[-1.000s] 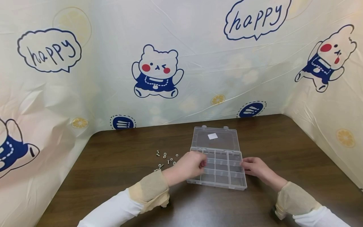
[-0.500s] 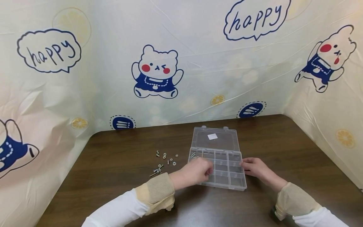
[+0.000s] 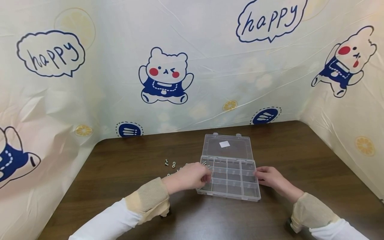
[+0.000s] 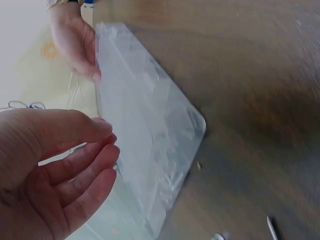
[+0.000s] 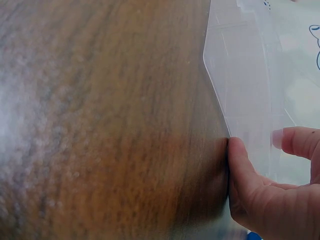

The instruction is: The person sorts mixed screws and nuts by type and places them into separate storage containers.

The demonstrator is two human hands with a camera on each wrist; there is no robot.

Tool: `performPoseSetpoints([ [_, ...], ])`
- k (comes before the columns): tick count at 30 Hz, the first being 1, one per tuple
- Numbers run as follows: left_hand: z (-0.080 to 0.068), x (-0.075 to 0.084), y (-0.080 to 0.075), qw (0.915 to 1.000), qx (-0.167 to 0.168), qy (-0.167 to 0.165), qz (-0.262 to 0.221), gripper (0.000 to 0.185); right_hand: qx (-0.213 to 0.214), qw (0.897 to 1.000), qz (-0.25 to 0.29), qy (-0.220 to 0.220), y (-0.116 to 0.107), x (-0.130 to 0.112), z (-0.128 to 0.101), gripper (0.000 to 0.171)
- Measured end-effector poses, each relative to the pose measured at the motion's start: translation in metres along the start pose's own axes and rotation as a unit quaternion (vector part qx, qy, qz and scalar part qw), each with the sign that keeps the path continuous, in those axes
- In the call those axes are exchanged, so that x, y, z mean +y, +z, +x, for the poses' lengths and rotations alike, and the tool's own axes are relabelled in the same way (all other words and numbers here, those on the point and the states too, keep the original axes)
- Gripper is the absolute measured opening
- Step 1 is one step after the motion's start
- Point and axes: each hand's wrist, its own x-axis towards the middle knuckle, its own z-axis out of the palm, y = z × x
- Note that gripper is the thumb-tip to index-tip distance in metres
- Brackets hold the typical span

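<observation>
Clear plastic box (image 3: 228,196): the right hand (image 3: 272,179) pinches its side; the left hand (image 3: 192,175) curves loosely, seemingly empty. Probably mid-sorting, next needing another screw (image 3: 166,163).

2 hands (image 3: 273,177), 1 box (image 3: 250,193), 1 lid (image 3: 240,146), 1 label (image 3: 224,144), 1 table (image 3: 276,143), 3 printed bears (image 3: 164,88) and 2 "happy" bubbles (image 3: 271,20) show. Partly hidden screws (image 3: 166,163) cannot be counted.

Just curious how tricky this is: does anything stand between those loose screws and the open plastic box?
Yes: in the head view, the left hand lies across part of the way from the loose screws to the plastic box. Otherwise there is only the box's rim to clear; the lid is folded back, out of the way.
</observation>
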Motion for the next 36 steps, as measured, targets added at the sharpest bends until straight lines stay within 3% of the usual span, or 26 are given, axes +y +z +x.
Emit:
performPoseSetpoints([
  [11, -0.018, -0.023, -0.010, 0.9995, -0.001, -0.028, -0.011, 0.012, -0.001, 1.000, 0.003, 0.003, -0.001, 0.002, 0.001, 0.044],
  [21, -0.041, -0.041, -0.001, 0.9980, -0.016, -0.051, -0.033, 0.010, 0.003, 1.000, 0.001, 0.009, 0.000, -0.002, 0.000, 0.045],
  [28, -0.053, -0.053, 0.007, 0.9969, -0.033, -0.068, -0.022, 0.012, 0.002, 1.000, -0.003, 0.007, 0.000, 0.000, 0.001, 0.045],
  [36, -0.064, -0.062, 0.020, 0.9974, -0.024, -0.061, -0.028, 0.016, 0.000, 1.000, 0.007, 0.001, 0.000, 0.000, 0.001, 0.043],
])
